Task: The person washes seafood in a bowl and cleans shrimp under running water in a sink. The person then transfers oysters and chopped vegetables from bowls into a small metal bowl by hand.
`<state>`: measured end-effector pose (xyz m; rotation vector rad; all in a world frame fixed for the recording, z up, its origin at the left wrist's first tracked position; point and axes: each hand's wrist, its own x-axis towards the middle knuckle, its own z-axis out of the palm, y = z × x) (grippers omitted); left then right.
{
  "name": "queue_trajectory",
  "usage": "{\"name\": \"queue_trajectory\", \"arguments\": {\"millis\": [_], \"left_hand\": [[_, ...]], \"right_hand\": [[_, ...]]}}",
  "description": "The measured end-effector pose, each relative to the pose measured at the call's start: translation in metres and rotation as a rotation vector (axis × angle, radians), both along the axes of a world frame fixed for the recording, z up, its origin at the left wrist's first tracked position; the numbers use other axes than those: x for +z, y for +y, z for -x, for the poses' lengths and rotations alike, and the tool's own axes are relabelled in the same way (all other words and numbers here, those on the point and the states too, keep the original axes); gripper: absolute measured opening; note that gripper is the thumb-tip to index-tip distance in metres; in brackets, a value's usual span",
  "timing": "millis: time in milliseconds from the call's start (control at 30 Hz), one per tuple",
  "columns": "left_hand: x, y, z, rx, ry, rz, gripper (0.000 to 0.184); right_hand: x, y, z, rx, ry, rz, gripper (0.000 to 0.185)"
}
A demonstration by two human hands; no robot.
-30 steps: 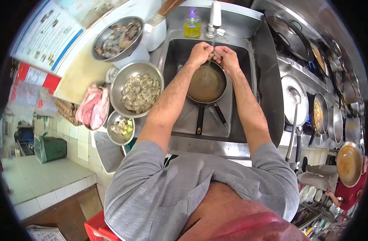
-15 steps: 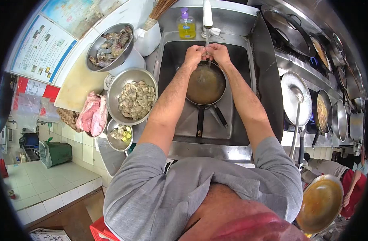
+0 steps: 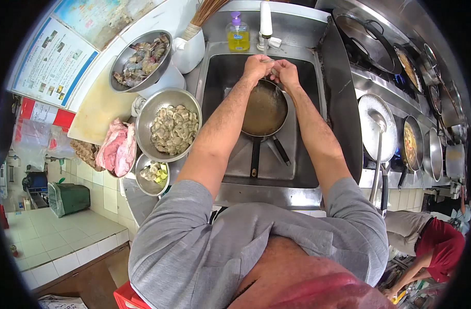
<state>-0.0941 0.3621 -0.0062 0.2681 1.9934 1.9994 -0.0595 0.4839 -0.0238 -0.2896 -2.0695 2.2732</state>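
Observation:
Below the running faucet [image 3: 266,23], my left hand [image 3: 257,68] and my right hand [image 3: 287,73] meet over the sink [image 3: 305,172]. Both have their fingers pinched together around something small and greyish, too hidden to name. Just under them in the sink is a dark frying pan [image 3: 264,108] filled with cloudy brownish water. A second black handle [image 3: 281,151] sticks out beside the pan's own handle. To the left of my left arm, a steel bowl [image 3: 143,121] holds shucked oysters [image 3: 174,129].
Left: a bowl of raw shrimp [image 3: 143,59], raw meat [image 3: 118,147] and a small bowl of cut pieces [image 3: 153,175]. Behind the sink stands a soap bottle [image 3: 238,33]. Right: a white-coated pan with a ladle [image 3: 378,123] and several stove pans. A co-worker in red [image 3: 441,242] bends at lower right.
My hands have shifted slightly down and turned, with the fingers still together. At lower right, the co-worker has come further into view and the large brown-stained pan is gone from sight.

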Motion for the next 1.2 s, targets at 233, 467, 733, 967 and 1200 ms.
{"name": "queue_trajectory", "arguments": {"millis": [233,467,733,967,1200], "left_hand": [[-0.009,0.001,0.007,0.059,-0.026,-0.07,0.016],[-0.015,-0.013,0.009,0.057,0.001,-0.012,0.011],[-0.022,-0.013,0.006,0.244,-0.293,-0.347,0.015],[-0.037,0.003,-0.006,0.127,-0.549,-0.708,0.028],[-0.04,0.012,-0.003,0.135,-0.58,-0.929,0.039]], "right_hand": [[-0.013,-0.006,0.004,0.053,-0.055,0.044,0.012],[-0.003,-0.013,0.008,0.044,-0.034,0.001,0.01],[-0.01,-0.018,0.018,-0.055,0.12,0.172,0.013],[-0.003,-0.019,0.01,-0.193,0.149,-0.356,0.017],[0.009,-0.034,-0.014,-0.172,0.407,-0.471,0.018]]}}
